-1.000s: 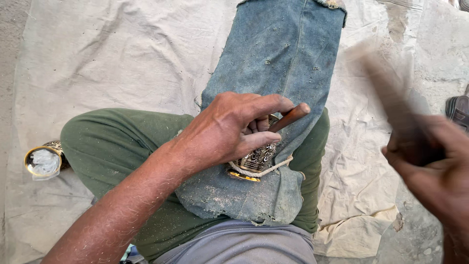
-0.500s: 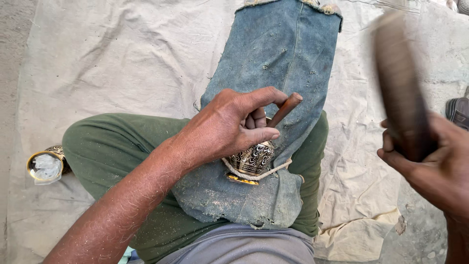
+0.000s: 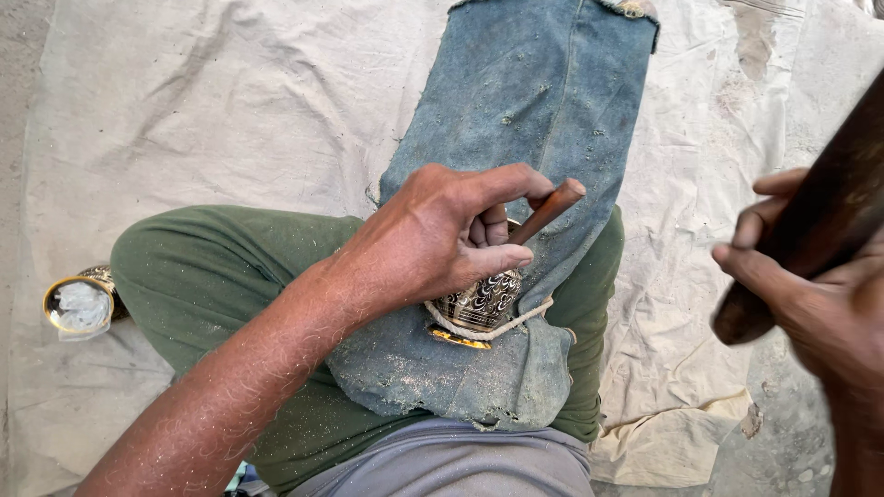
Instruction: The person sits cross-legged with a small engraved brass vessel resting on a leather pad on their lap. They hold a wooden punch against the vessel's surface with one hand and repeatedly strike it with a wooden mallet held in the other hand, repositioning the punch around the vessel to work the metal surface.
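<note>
Now the right hand (image 3: 810,294) has lowered its wooden mallet (image 3: 810,230) closer.

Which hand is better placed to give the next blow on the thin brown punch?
Probably the right hand: it is raised, gripping the dark wooden mallet. The left hand is busy, holding the thin brown punch against the engraved brass vessel on the lap.

A pale wrinkled cloth (image 3: 230,101) covers the floor (image 3: 783,460); a brass cup (image 3: 81,304) lies on it, far left.
</note>
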Demonstrator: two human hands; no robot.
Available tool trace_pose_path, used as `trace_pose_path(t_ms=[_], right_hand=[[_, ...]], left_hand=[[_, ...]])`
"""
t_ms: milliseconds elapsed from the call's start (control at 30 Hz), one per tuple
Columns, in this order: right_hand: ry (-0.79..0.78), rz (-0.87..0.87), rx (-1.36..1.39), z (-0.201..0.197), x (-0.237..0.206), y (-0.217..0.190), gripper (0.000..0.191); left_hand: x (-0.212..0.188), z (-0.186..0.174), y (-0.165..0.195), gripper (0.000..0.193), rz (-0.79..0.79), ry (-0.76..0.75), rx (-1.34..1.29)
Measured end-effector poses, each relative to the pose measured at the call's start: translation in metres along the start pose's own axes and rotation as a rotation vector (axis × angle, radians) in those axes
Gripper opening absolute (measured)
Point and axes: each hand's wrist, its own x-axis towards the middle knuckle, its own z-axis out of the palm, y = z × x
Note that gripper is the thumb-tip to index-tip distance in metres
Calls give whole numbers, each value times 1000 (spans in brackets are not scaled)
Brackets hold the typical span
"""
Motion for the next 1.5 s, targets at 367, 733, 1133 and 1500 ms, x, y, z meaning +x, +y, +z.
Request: trace_pose_path(t_ms=[367,733,1133,1500], right_hand=[[205,-20,672,16,-16,11,51],[-23,39,-238,7,-28,-2,33],[110,98,794,10,-58,20,62],[-67,235,0,2,-59,2,41]], left_hand=[[-5,1,-3,60,-10,13,-52],[-6,5,2,55,88,56,79],[-55,28,19,42,13,232,-38],[-57,36,10,48,69,268,92]])
